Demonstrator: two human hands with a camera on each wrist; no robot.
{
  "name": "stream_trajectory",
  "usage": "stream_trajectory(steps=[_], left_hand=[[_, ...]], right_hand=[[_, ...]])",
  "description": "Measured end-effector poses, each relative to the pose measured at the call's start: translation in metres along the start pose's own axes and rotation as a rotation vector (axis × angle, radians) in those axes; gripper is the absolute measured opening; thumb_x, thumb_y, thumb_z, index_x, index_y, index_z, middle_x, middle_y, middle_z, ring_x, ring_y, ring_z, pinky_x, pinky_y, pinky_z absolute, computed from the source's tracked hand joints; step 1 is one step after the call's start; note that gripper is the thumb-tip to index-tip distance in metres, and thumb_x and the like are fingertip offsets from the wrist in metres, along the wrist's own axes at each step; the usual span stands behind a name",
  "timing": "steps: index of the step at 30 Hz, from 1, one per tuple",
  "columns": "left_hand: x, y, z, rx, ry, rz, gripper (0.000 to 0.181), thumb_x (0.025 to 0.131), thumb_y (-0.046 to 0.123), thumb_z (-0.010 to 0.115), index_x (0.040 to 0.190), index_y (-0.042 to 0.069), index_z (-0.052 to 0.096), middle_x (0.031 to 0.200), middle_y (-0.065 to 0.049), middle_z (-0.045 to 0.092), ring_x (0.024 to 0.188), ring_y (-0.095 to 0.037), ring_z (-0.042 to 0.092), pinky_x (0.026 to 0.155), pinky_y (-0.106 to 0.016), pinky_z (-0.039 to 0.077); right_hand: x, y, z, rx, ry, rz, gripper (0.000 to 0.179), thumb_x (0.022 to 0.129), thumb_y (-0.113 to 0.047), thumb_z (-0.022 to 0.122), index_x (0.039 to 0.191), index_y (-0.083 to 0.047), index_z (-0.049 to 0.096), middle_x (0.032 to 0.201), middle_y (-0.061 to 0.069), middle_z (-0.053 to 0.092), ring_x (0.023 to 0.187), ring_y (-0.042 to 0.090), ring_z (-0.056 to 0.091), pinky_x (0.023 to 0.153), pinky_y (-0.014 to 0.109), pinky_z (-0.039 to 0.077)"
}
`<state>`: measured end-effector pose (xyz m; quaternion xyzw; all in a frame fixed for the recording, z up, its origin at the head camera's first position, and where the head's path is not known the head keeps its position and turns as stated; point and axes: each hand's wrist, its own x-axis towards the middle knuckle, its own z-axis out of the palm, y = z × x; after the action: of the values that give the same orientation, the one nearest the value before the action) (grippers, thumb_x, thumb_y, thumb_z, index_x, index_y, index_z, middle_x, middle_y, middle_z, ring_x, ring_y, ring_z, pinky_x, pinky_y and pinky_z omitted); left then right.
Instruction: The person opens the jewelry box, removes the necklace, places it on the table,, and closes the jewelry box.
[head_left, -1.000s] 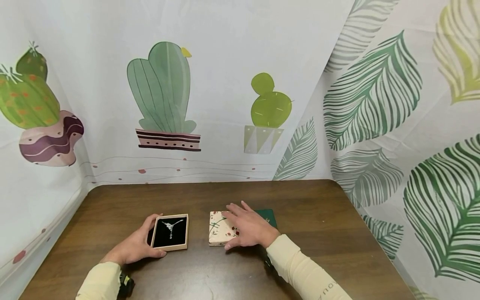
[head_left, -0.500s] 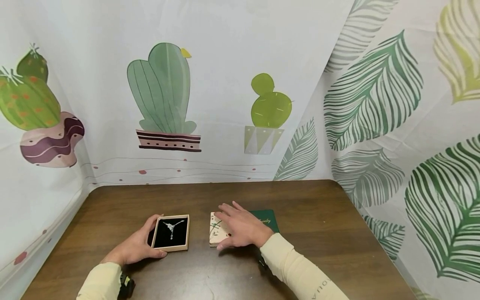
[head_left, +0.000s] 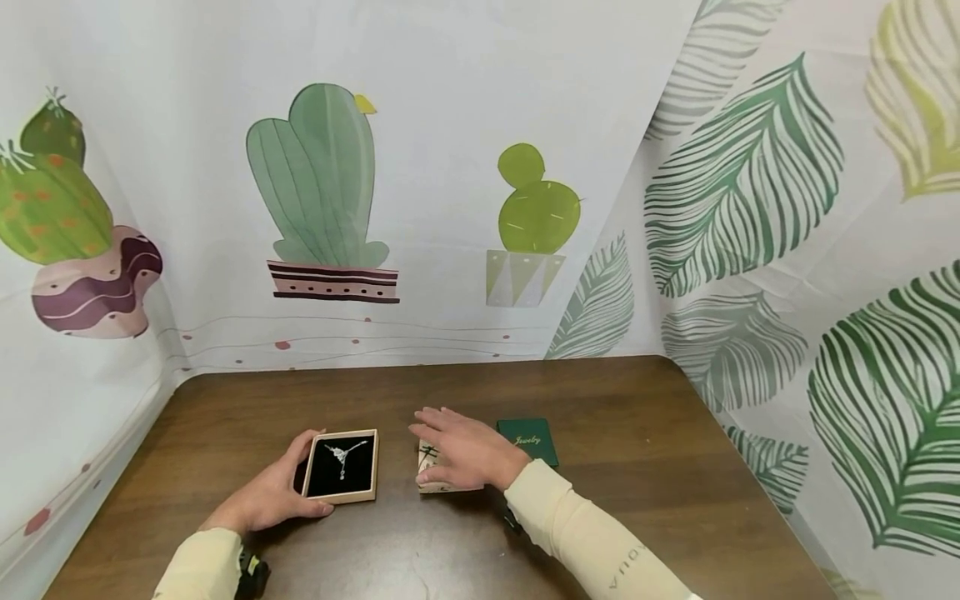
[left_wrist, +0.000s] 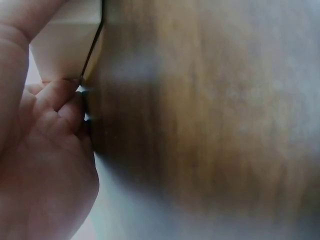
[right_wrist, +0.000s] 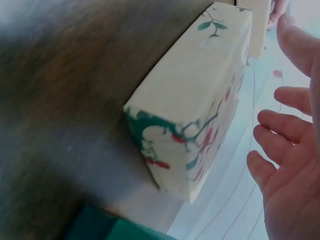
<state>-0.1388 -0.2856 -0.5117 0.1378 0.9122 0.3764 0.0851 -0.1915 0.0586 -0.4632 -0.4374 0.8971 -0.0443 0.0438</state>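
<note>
My left hand (head_left: pixel 273 492) grips the left side of a shallow cream jewelry box (head_left: pixel 352 497), thumb at the near corner and fingers at the far side. On its black lining lies a silver necklace (head_left: pixel 341 457) with a drop pendant. The left wrist view shows the box's pale wall (left_wrist: pixel 67 45) beyond the thumb. My right hand (head_left: pixel 465 454) is spread over a cream box lid (head_left: pixel 427 460) printed with flowers, covering most of it. In the right wrist view, the fingers (right_wrist: pixel 282 125) are apart from the lid (right_wrist: pixel 190 85), with a gap between.
A dark green card (head_left: pixel 528 442) with gold "Jewelry" lettering lies right of the lid. The brown wooden table (head_left: pixel 405 542) ends at a white curtain (head_left: pixel 442 167) printed with cacti, and leaf prints hang on the right.
My right hand has moved left over the floral lid, uncovering the green card. The left hand and the jewelry box stay in place.
</note>
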Motion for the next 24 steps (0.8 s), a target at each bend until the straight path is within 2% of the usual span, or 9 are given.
stream_trajectory(steps=[5, 15, 24], left_hand=[[0.0, -0.003, 0.001, -0.012, 0.006, 0.001, 0.11, 0.071, 0.034, 0.097, 0.154, 0.011, 0.028, 0.146, -0.018, 0.057, 0.104, -0.009, 0.06, 0.087, -0.022, 0.046], [-0.001, -0.002, 0.001, -0.017, 0.017, 0.029, 0.11, 0.071, 0.033, 0.097, 0.154, 0.011, 0.028, 0.148, -0.018, 0.056, 0.108, -0.01, 0.06, 0.09, -0.022, 0.046], [0.0, -0.003, 0.001, -0.072, 0.013, 0.049, 0.108, 0.072, 0.028, 0.096, 0.153, 0.009, 0.028, 0.141, -0.016, 0.058, 0.098, -0.005, 0.06, 0.084, -0.021, 0.047]], right_hand=[[0.005, -0.007, -0.002, -0.014, -0.01, -0.019, 0.071, 0.105, -0.056, 0.053, 0.161, -0.014, 0.04, 0.171, 0.004, 0.033, 0.159, 0.019, 0.03, 0.125, 0.031, 0.034], [0.018, -0.02, -0.004, -0.076, -0.004, -0.078, 0.065, 0.108, -0.051, 0.048, 0.16, -0.013, 0.041, 0.171, 0.004, 0.034, 0.159, 0.017, 0.031, 0.126, 0.028, 0.03], [0.032, -0.031, -0.001, -0.135, -0.003, -0.11, 0.061, 0.11, -0.046, 0.047, 0.161, -0.013, 0.04, 0.17, 0.003, 0.037, 0.159, 0.015, 0.03, 0.127, 0.026, 0.028]])
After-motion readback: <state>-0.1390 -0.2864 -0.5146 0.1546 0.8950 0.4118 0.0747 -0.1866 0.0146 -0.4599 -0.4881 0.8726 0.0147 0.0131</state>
